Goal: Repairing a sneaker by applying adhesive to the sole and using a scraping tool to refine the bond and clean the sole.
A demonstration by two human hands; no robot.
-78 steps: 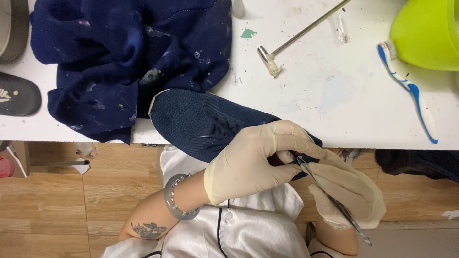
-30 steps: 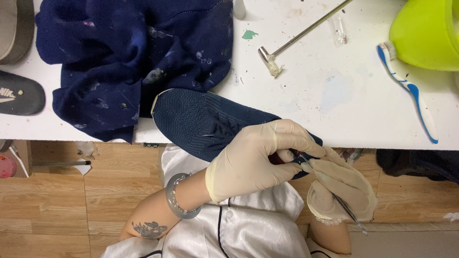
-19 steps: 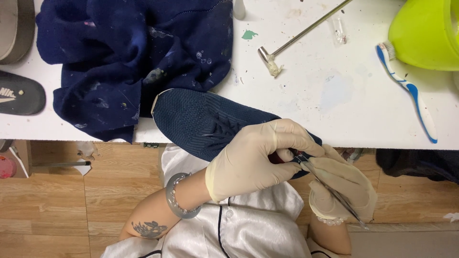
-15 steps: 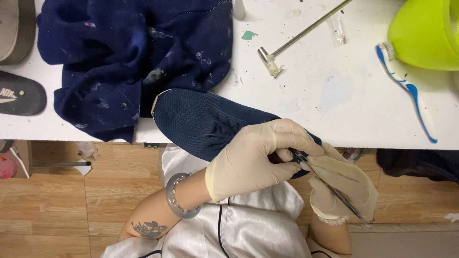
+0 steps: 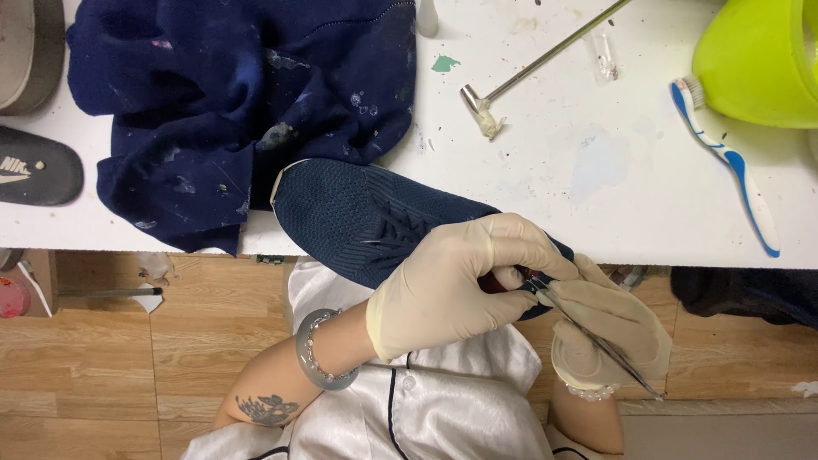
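Head view: we look straight down at our two gloved hands working at the near edge of a white table (image 5: pixel 596 196).
Left hand: our left hand (image 5: pixel 447 294), in a cream glove, is wrapped around the heel end of a navy knit shoe (image 5: pixel 375 217), fingers curled shut on its opening.
Right hand: our right hand (image 5: pixel 609 328), also gloved, is closed on a thin metal tool (image 5: pixel 596 341) whose tip meets the shoe just beside our left fingertips; we cannot tell what kind of tool it is.
Shoe: it lies toe toward the left, partly on the table edge and partly over our lap, with the toe touching a crumpled dark blue cloth (image 5: pixel 230 102).
Wrists: a grey bangle (image 5: pixel 319 362) sits on the left wrist, a beaded bracelet (image 5: pixel 590 393) on the right.
Table, right side: a blue and white toothbrush (image 5: pixel 724 162) lies next to a lime green plastic container (image 5: pixel 754 60).
Table, middle: a small long-handled metal hammer (image 5: pixel 537 60) rests well apart from the shoe.
Table, left edge: a black insole (image 5: pixel 34 166) lies near the cloth.
Below: wooden floor (image 5: pixel 111 358) and our white shirt (image 5: pixel 426 409).
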